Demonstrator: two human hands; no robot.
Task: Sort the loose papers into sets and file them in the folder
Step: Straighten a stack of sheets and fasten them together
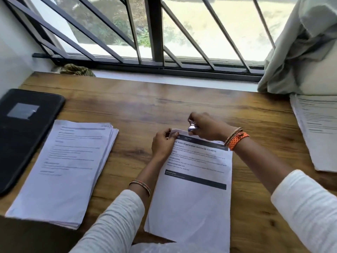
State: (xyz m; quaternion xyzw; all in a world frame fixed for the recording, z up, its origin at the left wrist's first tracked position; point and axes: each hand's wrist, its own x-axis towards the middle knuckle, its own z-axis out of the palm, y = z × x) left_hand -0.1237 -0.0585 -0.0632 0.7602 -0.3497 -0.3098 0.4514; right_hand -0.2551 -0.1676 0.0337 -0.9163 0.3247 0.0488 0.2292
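A set of printed sheets (193, 201) with a dark header bar lies in front of me on the wooden desk (138, 105). My left hand (162, 143) pinches its top left corner, which is lifted a little. My right hand (206, 126) grips a small shiny stapler (193, 127) at the sheets' top edge, just right of that corner. A thicker pile of papers (62, 168) lies to the left. The black folder (21, 132) lies shut at the far left, beside that pile.
Another stack of printed sheets (317, 132) lies at the desk's right edge, partly under a pale curtain (300, 44). A barred window (155, 33) runs along the back. A crumpled brown cloth (76, 70) sits on the sill at the back left.
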